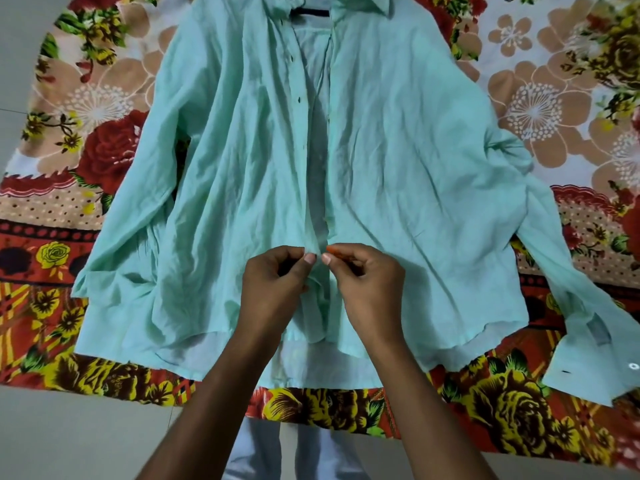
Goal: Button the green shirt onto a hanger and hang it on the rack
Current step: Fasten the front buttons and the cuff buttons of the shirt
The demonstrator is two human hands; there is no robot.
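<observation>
The pale green shirt (398,161) lies front up and spread wide on a flowered bedsheet (540,105), collar at the far end. A dark hanger bar (310,12) shows inside the collar opening. The front stands open down the middle, with small dark buttonholes along the left placket. My left hand (273,282) pinches the left front edge near the hem. My right hand (365,282) pinches the right front edge just beside it. The two edges nearly meet between my thumbs. Both sleeves spread outward; the right cuff (588,358) shows a white button.
The sheet covers a bed whose near edge runs across the bottom of the view, with plain grey floor (86,438) below it. My legs in light trousers (273,455) stand against that edge. No rack is in view.
</observation>
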